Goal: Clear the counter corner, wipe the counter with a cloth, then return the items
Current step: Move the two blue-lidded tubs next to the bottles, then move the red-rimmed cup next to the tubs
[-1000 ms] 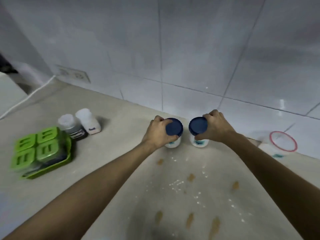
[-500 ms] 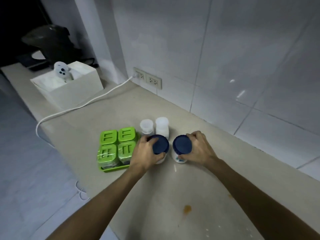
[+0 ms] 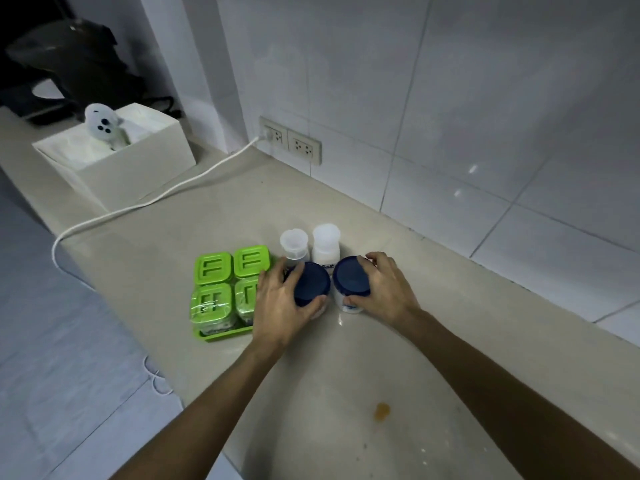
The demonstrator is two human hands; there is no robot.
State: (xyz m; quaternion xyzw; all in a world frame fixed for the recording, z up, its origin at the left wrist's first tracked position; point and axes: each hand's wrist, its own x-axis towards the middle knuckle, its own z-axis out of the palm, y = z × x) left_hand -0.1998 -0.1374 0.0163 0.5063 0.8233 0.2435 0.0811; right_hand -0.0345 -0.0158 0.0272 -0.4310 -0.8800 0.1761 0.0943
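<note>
Two white jars with dark blue lids stand side by side on the beige counter (image 3: 346,375). My left hand (image 3: 280,306) grips the left blue-lidded jar (image 3: 311,284) around its side. The right blue-lidded jar (image 3: 351,277) is held by my right hand (image 3: 388,292). Both jars appear to rest on the counter, right in front of two small white shakers (image 3: 325,244). A green tray of green-lidded containers (image 3: 225,289) sits just to the left, touching my left hand's back.
An orange stain (image 3: 382,411) and white crumbs mark the counter nearer to me. A white box (image 3: 138,168) holding a small white figure stands at the far left, with a white cable (image 3: 156,199) running to the wall socket (image 3: 291,142). The counter's edge drops off at left.
Both hands carried the blue-lidded jars left along the counter, from the stained corner to beside the shakers and green tray. Over the last half second they barely moved.
</note>
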